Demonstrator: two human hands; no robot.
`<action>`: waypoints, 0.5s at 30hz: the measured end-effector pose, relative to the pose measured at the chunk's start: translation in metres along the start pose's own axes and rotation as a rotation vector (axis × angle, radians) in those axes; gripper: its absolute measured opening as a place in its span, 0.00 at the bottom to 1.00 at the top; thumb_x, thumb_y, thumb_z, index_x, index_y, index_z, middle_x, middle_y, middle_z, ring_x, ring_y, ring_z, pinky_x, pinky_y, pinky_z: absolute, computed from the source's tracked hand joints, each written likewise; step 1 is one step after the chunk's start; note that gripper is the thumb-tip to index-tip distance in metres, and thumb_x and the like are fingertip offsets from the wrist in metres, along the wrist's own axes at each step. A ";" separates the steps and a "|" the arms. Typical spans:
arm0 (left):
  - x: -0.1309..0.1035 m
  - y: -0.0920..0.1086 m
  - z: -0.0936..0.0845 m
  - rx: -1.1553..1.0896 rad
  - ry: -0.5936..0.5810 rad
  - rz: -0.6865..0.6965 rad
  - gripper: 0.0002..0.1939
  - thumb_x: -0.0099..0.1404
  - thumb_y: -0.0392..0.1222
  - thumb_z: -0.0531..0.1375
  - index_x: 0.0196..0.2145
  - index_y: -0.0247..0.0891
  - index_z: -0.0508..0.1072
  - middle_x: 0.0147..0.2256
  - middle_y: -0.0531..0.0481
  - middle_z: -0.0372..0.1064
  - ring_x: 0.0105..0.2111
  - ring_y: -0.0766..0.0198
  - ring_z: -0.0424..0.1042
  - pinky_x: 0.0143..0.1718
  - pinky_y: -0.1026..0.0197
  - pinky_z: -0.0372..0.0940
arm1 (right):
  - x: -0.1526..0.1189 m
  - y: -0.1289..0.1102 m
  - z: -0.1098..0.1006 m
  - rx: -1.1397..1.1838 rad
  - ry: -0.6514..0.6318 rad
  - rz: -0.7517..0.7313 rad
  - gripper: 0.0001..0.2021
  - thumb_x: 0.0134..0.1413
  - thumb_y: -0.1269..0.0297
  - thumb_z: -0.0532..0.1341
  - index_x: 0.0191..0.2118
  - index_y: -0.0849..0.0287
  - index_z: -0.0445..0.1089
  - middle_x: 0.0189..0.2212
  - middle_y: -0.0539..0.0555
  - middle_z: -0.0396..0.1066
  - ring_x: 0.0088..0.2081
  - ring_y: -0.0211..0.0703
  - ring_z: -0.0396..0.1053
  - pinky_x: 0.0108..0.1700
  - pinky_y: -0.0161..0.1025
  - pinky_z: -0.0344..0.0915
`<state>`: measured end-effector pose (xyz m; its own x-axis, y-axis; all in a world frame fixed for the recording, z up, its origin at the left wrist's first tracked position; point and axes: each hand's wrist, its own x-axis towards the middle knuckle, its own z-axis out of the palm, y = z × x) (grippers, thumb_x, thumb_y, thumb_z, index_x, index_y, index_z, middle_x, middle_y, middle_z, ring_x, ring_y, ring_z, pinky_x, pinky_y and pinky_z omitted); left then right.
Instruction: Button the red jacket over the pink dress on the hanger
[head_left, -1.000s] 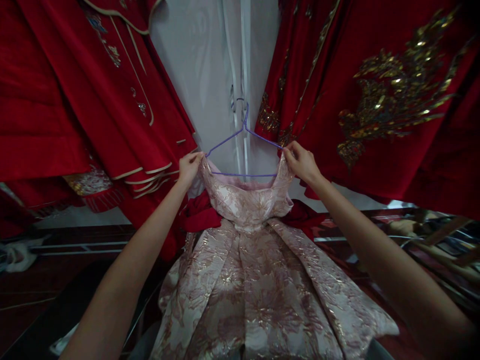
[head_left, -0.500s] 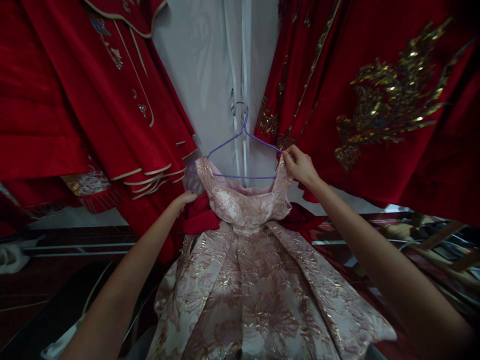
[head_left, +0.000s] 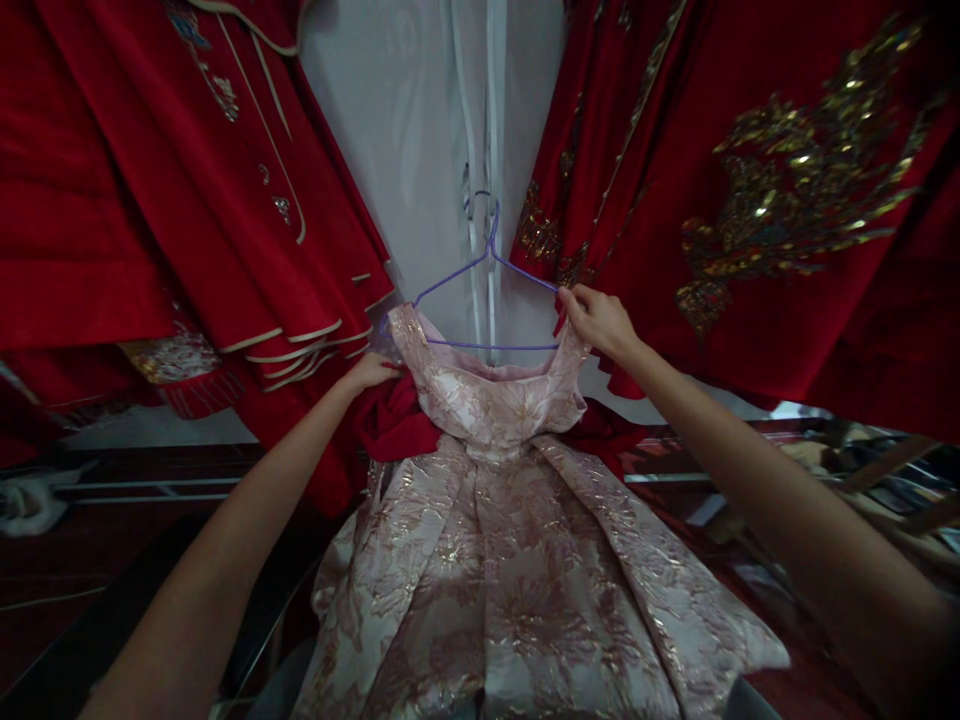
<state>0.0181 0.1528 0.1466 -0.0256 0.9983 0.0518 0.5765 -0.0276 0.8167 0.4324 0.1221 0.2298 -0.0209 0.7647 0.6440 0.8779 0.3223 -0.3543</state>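
Observation:
A pale pink brocade dress with gold floral patterning hangs by its shoulder straps from a thin purple hanger. My right hand pinches the right strap together with the hanger's end. At the dress's left side, my left hand is closed on dark red cloth, just below the left strap and apart from the hanger. The red cloth sticks out on both sides of the bodice.
Red garments with pale piping hang at the left. Others at the right bear a gold sequin bird. Behind is a grey-white surface. A metal rail and a white bundle lie low at the left.
My left hand has moved up and a little right, toward the left strap. The hanger and my right hand sit slightly higher in view.

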 end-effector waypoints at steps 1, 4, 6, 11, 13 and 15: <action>0.001 0.002 0.001 -0.047 -0.004 0.013 0.08 0.43 0.39 0.67 0.25 0.37 0.78 0.24 0.52 0.75 0.29 0.60 0.74 0.34 0.64 0.67 | 0.000 -0.001 0.000 -0.023 -0.007 0.015 0.25 0.60 0.43 0.45 0.29 0.57 0.68 0.25 0.55 0.71 0.28 0.46 0.66 0.29 0.37 0.52; 0.001 0.005 0.005 -0.261 -0.080 -0.005 0.14 0.49 0.45 0.66 0.34 0.37 0.78 0.35 0.45 0.77 0.34 0.57 0.76 0.40 0.59 0.69 | 0.000 -0.003 0.001 -0.042 -0.029 0.046 0.27 0.60 0.42 0.44 0.28 0.56 0.70 0.26 0.56 0.72 0.29 0.47 0.67 0.29 0.37 0.51; -0.001 0.007 0.009 -0.358 -0.127 -0.049 0.17 0.50 0.48 0.66 0.35 0.36 0.77 0.37 0.42 0.77 0.35 0.56 0.76 0.41 0.56 0.70 | -0.001 -0.004 0.003 -0.042 -0.021 0.065 0.27 0.59 0.41 0.44 0.28 0.56 0.70 0.26 0.56 0.72 0.29 0.47 0.67 0.29 0.37 0.52; -0.008 0.015 0.009 -0.292 -0.111 -0.098 0.21 0.45 0.46 0.70 0.37 0.36 0.76 0.37 0.42 0.77 0.39 0.53 0.76 0.42 0.57 0.69 | 0.001 -0.003 0.000 0.035 0.024 0.058 0.27 0.58 0.40 0.46 0.29 0.57 0.71 0.27 0.56 0.73 0.31 0.48 0.68 0.30 0.37 0.55; -0.012 0.019 0.008 -0.235 -0.084 -0.095 0.21 0.41 0.43 0.71 0.36 0.37 0.77 0.36 0.43 0.77 0.41 0.52 0.75 0.43 0.58 0.69 | 0.007 0.002 -0.008 0.169 -0.018 0.037 0.28 0.59 0.40 0.45 0.30 0.58 0.71 0.27 0.56 0.73 0.31 0.47 0.69 0.31 0.38 0.58; -0.014 0.021 0.008 -0.207 -0.041 -0.096 0.19 0.39 0.41 0.71 0.33 0.37 0.77 0.33 0.45 0.78 0.40 0.50 0.76 0.41 0.58 0.70 | 0.012 0.009 -0.018 0.324 -0.109 0.043 0.29 0.60 0.41 0.44 0.31 0.58 0.72 0.26 0.57 0.73 0.29 0.46 0.69 0.31 0.39 0.60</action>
<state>0.0366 0.1388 0.1584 -0.0369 0.9980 -0.0521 0.3934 0.0625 0.9172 0.4490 0.1243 0.2470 -0.0531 0.8311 0.5535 0.6820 0.4351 -0.5878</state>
